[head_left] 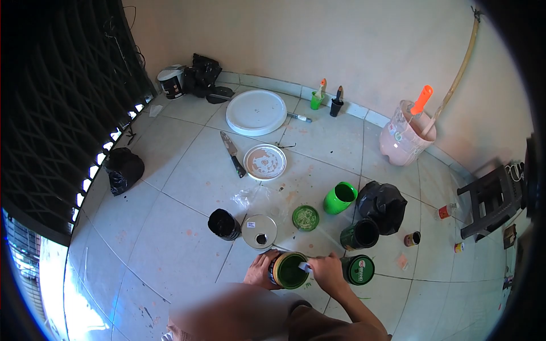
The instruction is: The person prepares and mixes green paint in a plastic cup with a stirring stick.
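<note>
My left hand [261, 270] is wrapped around the left side of an open paint can [290, 270], which is green inside. A small pale flat piece [305, 267] is pinched in my right hand [328, 273] at the can's right rim. Right of that hand stands a dark green lidded can [359, 269]. Beyond my hands are a green lid [305, 218], a round pale lid [259, 231] with a dark spot, a black-lined container [223, 224], a bright green cup [341, 198] and an open dark can [360, 234].
A knife [232, 154] lies beside a paint-marked white lid [265, 162], with a large white lid [256, 112] behind. Black bags [382, 208] sit right and left. A pink bucket [402, 136] holding a roller stands by the wall, and a dark stool [492, 199] stands far right.
</note>
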Demonstrator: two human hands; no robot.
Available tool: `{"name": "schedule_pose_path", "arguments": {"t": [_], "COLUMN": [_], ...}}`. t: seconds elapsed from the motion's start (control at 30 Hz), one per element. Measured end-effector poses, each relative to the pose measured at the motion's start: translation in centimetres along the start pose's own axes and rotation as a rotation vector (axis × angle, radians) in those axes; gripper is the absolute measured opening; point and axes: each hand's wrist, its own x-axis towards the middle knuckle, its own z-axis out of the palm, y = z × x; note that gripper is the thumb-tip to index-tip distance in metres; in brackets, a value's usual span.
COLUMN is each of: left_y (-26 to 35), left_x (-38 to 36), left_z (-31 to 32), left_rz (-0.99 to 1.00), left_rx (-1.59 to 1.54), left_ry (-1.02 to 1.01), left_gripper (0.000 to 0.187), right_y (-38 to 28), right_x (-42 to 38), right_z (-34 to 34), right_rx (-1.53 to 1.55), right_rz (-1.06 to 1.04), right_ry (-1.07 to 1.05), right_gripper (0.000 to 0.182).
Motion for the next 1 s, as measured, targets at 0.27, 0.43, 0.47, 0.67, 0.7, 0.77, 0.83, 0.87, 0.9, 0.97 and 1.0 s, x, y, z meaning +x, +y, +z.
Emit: {"name": "schedule_pose_path", "arguments": {"t": [0.27,0.43,0.47,0.67,0.7,0.77,0.83,0.87,0.9,0.97,1.0], "left_y": [0.2,-0.2,-0.1,-0.1,-0.1,-0.2,-0.1,0.0,0.1,0.1,0.1], "left_x": [0.4,0.2,0.3,0.3,0.3,0.3,0.4,0.5,0.6,0.8,0.8], "left_z": [0.2,0.1,-0.1,-0.1,-0.2,-0.2,-0.2,-0.3,-0.2,0.0,0.1], "left_rz": [0.098,0.007,-0.017,-0.051,-0.051,-0.037,-0.025,-0.019,-0.013,0.016,0.030], "left_rx": [0.052,0.004,-0.013,-0.020,-0.012,-0.008,-0.008,-0.011,-0.016,-0.004,0.003], "left_ry": [0.005,-0.016,-0.018,-0.024,-0.031,-0.040,-0.040,-0.037,-0.034,-0.030,-0.029], "left_gripper": [0.100,0.100,0.101,0.103,0.103,0.102,0.102,0.102,0.101,0.100,0.100], "right_y": [-2.0,-0.8,-0.5,-2.4,-2.5,-1.5,-0.8,-0.6,-0.5,-1.3,-1.6], "right_x": [-0.8,0.4,0.2,0.5,0.9,1.7,1.5,0.9,0.4,0.2,0.1], "right_z": [0.2,0.3,0.1,0.1,0.3,0.0,-0.2,-0.2,-0.2,0.4,0.6], "right_rx": [-0.120,-0.057,-0.090,-0.106,-0.105,-0.143,-0.158,-0.153,-0.150,-0.081,-0.045], "right_rz": [-0.126,-0.129,-0.114,-0.178,-0.193,-0.125,-0.098,-0.103,-0.108,-0.128,-0.139], "right_ry": [-0.204,0.000,-0.002,-0.048,-0.009,0.001,-0.034,-0.074,-0.115,-0.103,-0.096], "right_gripper": [0.008,0.007,0.007,0.008,0.008,0.008,0.009,0.008,0.008,0.009,0.010]}}
